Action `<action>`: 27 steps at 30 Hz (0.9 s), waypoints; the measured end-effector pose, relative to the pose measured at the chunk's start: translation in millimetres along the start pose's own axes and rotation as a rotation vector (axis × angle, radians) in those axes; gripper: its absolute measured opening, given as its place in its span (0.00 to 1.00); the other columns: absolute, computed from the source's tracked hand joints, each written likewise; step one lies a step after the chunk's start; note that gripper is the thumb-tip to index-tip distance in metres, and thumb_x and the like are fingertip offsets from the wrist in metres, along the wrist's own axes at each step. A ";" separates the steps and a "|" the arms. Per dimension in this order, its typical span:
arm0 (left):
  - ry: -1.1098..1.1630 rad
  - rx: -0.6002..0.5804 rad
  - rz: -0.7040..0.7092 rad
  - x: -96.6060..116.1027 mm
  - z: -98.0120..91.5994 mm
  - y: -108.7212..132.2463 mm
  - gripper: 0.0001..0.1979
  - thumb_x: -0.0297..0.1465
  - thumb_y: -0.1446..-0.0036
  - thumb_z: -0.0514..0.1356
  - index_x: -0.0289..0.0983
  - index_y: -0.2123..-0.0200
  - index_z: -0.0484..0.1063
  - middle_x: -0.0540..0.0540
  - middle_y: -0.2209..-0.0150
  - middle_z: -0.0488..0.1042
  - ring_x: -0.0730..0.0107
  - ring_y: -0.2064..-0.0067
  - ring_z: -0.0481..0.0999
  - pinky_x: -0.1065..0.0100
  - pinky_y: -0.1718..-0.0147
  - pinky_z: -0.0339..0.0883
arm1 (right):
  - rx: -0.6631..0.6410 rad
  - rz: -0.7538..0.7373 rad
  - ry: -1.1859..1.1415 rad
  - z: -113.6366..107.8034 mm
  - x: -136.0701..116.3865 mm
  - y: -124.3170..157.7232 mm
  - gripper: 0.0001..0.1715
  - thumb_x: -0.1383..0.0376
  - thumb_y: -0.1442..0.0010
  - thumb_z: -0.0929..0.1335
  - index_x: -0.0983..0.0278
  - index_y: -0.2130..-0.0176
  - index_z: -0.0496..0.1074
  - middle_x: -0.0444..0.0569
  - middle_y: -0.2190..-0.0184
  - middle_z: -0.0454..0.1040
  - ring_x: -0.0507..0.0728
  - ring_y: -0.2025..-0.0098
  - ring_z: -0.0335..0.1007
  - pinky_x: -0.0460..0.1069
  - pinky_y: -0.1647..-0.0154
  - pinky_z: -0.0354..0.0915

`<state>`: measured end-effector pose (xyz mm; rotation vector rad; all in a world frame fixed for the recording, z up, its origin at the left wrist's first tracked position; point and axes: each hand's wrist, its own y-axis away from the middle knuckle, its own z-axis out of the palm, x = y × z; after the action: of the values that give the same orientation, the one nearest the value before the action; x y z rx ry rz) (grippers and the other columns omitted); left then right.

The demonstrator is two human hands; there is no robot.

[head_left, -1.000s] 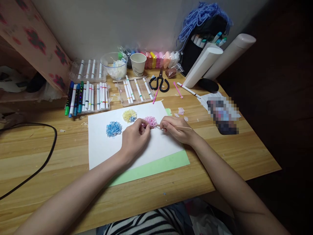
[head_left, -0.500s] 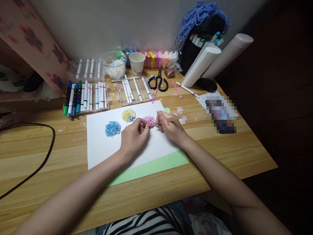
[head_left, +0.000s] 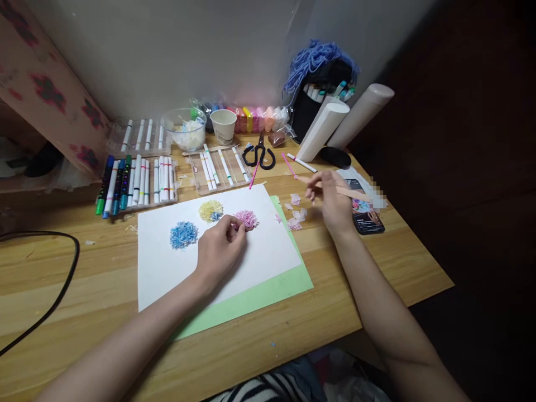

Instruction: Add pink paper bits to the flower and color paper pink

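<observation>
Left hand (head_left: 220, 244) pinches at pink scraps (head_left: 246, 218), hold unclear; right hand (head_left: 335, 205) loosely grips a stick (head_left: 355, 194). Likely shaping; next calls for gentle dabs.

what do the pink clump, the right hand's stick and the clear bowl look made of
Pink clump: probably shredded thin paper, matte, judging by its ragged little bits.
Stick: likely bare wood, pale tan with no clear shine.
Clear bowl: see-through and smooth, so likely plastic, though glass can't be ruled out.
</observation>
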<state>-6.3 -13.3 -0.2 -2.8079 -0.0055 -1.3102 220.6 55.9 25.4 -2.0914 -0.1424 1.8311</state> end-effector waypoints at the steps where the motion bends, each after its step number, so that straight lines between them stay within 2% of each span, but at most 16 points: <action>1: -0.001 -0.002 -0.001 0.1 0.0 -0.3 0.06 0.34 0.43 0.55 0.39 0.68 0.69 0.55 0.79 0.65 0.75 0.76 0.64 0.72 0.74 0.54 | 0.032 -0.056 0.031 -10.8 0.4 -5.5 0.24 0.45 0.41 0.64 0.61 0.72 0.68 0.42 0.80 0.70 0.50 0.78 0.67 0.44 0.79 0.61; 3: -0.004 -0.006 -0.003 0.2 -0.1 -1.0 0.06 0.34 0.43 0.55 0.39 0.69 0.69 0.55 0.80 0.64 0.75 0.76 0.64 0.72 0.74 0.54 | 0.013 -0.085 0.139 -29.2 2.5 -12.7 0.22 0.48 0.39 0.62 0.61 0.70 0.69 0.45 0.76 0.75 0.52 0.75 0.71 0.46 0.75 0.65; 6: -0.010 -0.011 -0.009 0.0 -0.2 -1.6 0.06 0.35 0.43 0.55 0.39 0.69 0.69 0.56 0.80 0.63 0.75 0.77 0.63 0.72 0.74 0.54 | -0.180 -0.075 0.447 -43.6 8.2 -14.7 0.18 0.53 0.38 0.64 0.62 0.71 0.72 0.46 0.74 0.76 0.54 0.72 0.72 0.48 0.71 0.65; 10: -0.014 -0.009 -0.014 -1.0 -0.4 -1.1 0.06 0.35 0.43 0.55 0.40 0.69 0.69 0.56 0.80 0.63 0.75 0.77 0.63 0.72 0.75 0.54 | -0.439 -0.163 0.726 -42.4 19.1 -12.2 0.07 0.62 0.46 0.71 0.62 0.72 0.72 0.47 0.74 0.76 0.56 0.72 0.71 0.48 0.70 0.63; 13: -0.009 -0.002 -0.013 -1.4 -0.6 -0.5 0.07 0.35 0.43 0.55 0.40 0.69 0.69 0.56 0.80 0.63 0.75 0.77 0.63 0.72 0.75 0.54 | -0.534 -0.228 0.772 -37.8 27.0 -13.2 0.01 0.68 0.46 0.70 0.63 0.70 0.72 0.49 0.71 0.76 0.56 0.70 0.71 0.49 0.68 0.63; 14: -0.007 0.000 -0.014 -1.4 -0.6 -0.3 0.07 0.35 0.43 0.55 0.40 0.69 0.69 0.56 0.81 0.63 0.75 0.77 0.63 0.72 0.75 0.54 | -0.549 -0.247 0.783 -36.8 29.1 -13.8 0.02 0.69 0.46 0.68 0.63 0.70 0.72 0.50 0.71 0.76 0.57 0.69 0.71 0.49 0.67 0.63; 17: -0.005 -0.003 -0.021 -1.3 -0.7 -0.4 0.07 0.35 0.43 0.55 0.40 0.69 0.69 0.56 0.80 0.63 0.75 0.77 0.63 0.72 0.75 0.54 | -0.532 -0.273 0.799 -35.7 32.9 -14.9 0.05 0.72 0.46 0.66 0.64 0.70 0.72 0.50 0.72 0.75 0.57 0.68 0.71 0.50 0.67 0.63; 23: -0.015 0.001 -0.009 -1.1 0.3 -1.2 0.07 0.35 0.43 0.55 0.40 0.69 0.69 0.55 0.80 0.64 0.75 0.77 0.63 0.72 0.75 0.54 | -0.369 -0.205 0.717 -36.7 30.2 -12.5 0.02 0.69 0.47 0.68 0.63 0.69 0.72 0.47 0.71 0.77 0.55 0.71 0.72 0.48 0.70 0.63; 27: -0.021 0.004 -0.009 -0.8 0.4 -1.5 0.06 0.35 0.43 0.55 0.40 0.69 0.69 0.55 0.80 0.64 0.74 0.77 0.64 0.72 0.75 0.54 | -0.330 -0.192 0.747 -34.2 26.0 -11.4 0.01 0.67 0.47 0.68 0.63 0.70 0.72 0.48 0.73 0.77 0.56 0.73 0.72 0.48 0.71 0.63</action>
<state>-6.5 -11.8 -1.0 -2.8218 -0.0217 -1.2810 259.8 67.6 8.1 -2.7244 -0.4498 0.8711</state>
